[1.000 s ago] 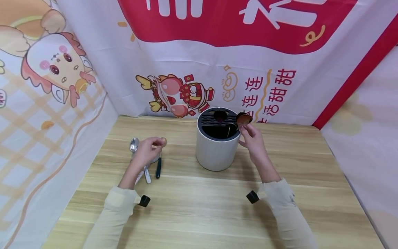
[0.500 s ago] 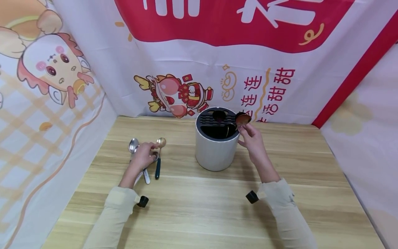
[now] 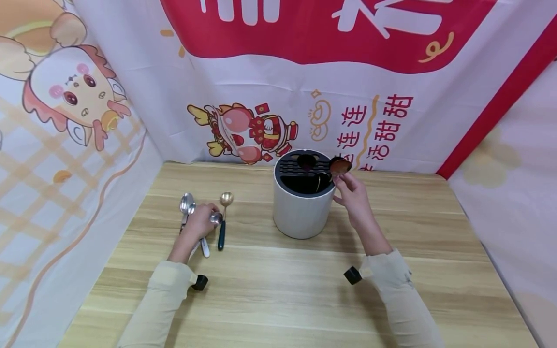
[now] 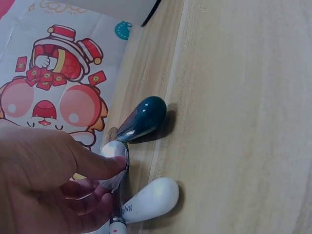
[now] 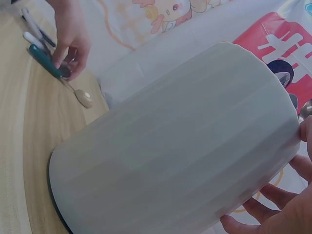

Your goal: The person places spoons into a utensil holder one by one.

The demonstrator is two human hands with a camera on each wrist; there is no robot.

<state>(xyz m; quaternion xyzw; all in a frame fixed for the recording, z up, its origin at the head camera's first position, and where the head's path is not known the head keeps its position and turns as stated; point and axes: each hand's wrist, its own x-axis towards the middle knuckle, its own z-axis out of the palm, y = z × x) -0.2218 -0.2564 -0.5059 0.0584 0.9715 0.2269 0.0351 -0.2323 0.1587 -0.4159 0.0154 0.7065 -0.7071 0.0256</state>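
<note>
- Left hand (image 3: 197, 224): rests low on the desk (image 3: 278, 299) over a cluster of spoons; thumb and fingers pinch a silver spoon (image 4: 115, 163) at its bowl.
- Beside it: a dark-handled gold spoon (image 3: 224, 218) lies just right of the hand; a white handle (image 4: 151, 200) lies under the fingers.
- Right hand (image 3: 354, 198): raised at the right rim of the grey holder (image 3: 302, 212); fingers pinch a brown spoon (image 3: 341, 166), its bowl above the rim.
- Holder: upright, mid-desk, dark slotted top.
</note>
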